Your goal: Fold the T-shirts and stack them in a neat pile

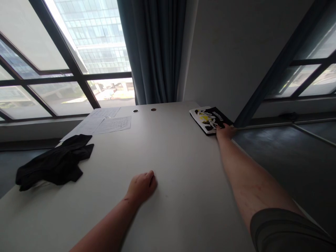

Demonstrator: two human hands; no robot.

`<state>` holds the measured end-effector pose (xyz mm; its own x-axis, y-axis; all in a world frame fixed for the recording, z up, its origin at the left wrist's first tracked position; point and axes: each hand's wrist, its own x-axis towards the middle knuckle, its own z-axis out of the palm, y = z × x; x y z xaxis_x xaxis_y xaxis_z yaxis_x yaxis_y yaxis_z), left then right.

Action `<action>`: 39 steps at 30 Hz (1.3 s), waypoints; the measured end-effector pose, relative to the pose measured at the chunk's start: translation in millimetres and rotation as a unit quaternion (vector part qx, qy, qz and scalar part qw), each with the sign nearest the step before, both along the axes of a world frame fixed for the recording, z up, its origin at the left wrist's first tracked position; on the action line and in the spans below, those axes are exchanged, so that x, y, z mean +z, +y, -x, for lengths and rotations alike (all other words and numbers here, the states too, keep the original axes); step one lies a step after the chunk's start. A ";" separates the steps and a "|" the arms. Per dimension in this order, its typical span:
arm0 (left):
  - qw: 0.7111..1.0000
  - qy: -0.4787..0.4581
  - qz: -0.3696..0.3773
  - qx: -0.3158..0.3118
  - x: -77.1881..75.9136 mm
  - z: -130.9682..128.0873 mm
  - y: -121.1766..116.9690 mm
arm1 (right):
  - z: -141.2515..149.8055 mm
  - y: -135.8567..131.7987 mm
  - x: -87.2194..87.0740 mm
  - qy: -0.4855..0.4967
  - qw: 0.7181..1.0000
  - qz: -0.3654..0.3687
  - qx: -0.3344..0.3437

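Observation:
Near the middle of the white table (pixel 181 168), my left hand (pixel 143 186) rests with its fingers curled in, and nothing shows in it. My right arm reaches to the far right edge of the table. There my right hand (pixel 225 132) grips the near right corner of a flat black item with a white and yellow print (pixel 206 118), thumb on top and the other fingers mostly hidden. The item lies on the tabletop and has white lettering and pale layers along its edge; whether it is a book or a folded bag I cannot tell.
A crumpled black cloth (pixel 56 164) lies at the table's left edge. Behind it are sheets of paper with writing (pixel 114 124). Two round cable holes (pixel 135 111) sit near the back edge. Beyond stand windows, a blue curtain (pixel 154 52) and a grey wall.

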<state>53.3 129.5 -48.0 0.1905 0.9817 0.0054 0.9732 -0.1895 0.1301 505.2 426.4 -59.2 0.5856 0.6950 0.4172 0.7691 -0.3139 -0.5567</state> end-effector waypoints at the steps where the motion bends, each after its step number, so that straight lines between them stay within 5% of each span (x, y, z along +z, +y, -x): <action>1: 1.000 -0.002 -0.002 0.002 -0.2 -0.1 -0.1 | 5.4 -3.8 -0.1 -0.010 1.000 0.008 -0.016; 6: 1.000 -0.015 -0.007 0.006 2.2 -2.7 -4.1 | 30.6 -17.1 -16.0 -0.052 0.989 0.094 0.100; 13: 0.999 -0.040 -0.013 0.002 4.9 -0.2 -3.6 | 40.5 -25.1 -46.9 -0.037 0.982 0.144 0.114; 22: 0.996 -0.086 -0.035 0.013 5.5 12.7 1.3 | 85.2 -91.0 -33.7 -0.095 0.957 0.235 0.141; 26: 0.989 -0.106 -0.091 0.055 15.4 75.9 10.2 | 117.2 -151.0 -39.7 -0.170 0.929 0.255 0.207; 31: 0.923 -0.035 -0.279 0.263 23.8 227.2 -0.2 | 144.0 -215.6 -54.1 -0.229 0.888 0.221 0.333; 35: 0.866 -0.024 -0.263 0.425 13.8 322.4 -28.8 | 150.3 -223.9 -51.3 -0.230 0.887 0.189 0.353; 39: 0.829 -0.059 -0.198 0.519 2.4 354.5 -38.8 | 149.1 -216.2 -44.2 -0.225 0.888 0.164 0.367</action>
<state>-301.2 90.7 -45.7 -0.7812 0.5326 0.3255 0.6234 0.6925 0.3631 356.1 210.2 -103.4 -0.2500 0.9476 0.1987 0.9548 0.2754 -0.1122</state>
